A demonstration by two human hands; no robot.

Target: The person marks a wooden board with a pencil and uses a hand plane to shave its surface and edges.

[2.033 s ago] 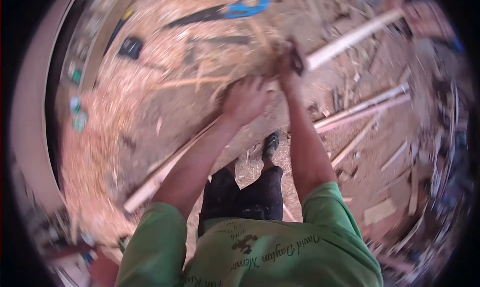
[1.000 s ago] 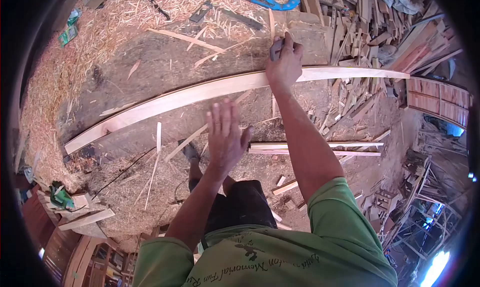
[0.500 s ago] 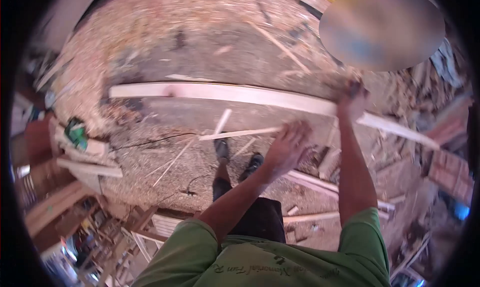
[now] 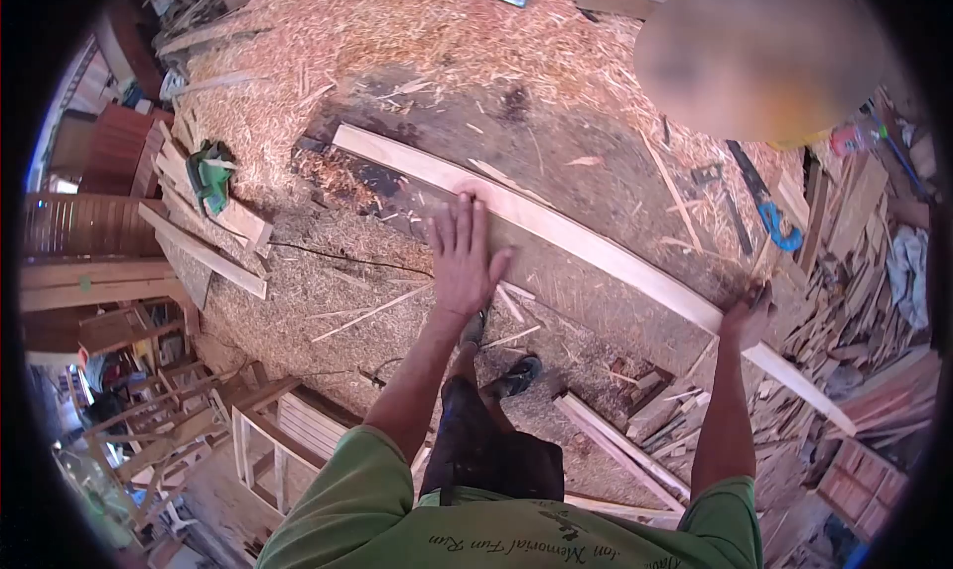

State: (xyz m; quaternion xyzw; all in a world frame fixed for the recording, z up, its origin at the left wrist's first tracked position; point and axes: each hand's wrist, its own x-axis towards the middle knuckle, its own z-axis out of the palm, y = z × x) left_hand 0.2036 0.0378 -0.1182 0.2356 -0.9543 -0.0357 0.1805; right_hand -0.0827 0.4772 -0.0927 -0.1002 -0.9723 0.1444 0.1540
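Observation:
A long, pale wooden plank [image 4: 556,226] runs diagonally over the dark work surface, from the upper middle down to the lower right. My right hand [image 4: 747,316] is closed around it toward its right end, partly hiding the wood there. My left hand [image 4: 462,261] is open, palm down, with fingers stretched out and the fingertips right at the plank's near edge. A thin wood strip [image 4: 511,180] lies just beyond the plank.
A handsaw with a blue handle [image 4: 779,231] lies at the upper right. Scrap wood [image 4: 834,281] is heaped on the right. A green bag [image 4: 210,177] rests on boards at left, with wooden frames [image 4: 278,430] below. Shavings [image 4: 397,33] cover the far ground.
The view has shifted and the plank now slants down to the right. My left hand has moved left and up to the plank's edge; my right hand stays on the plank.

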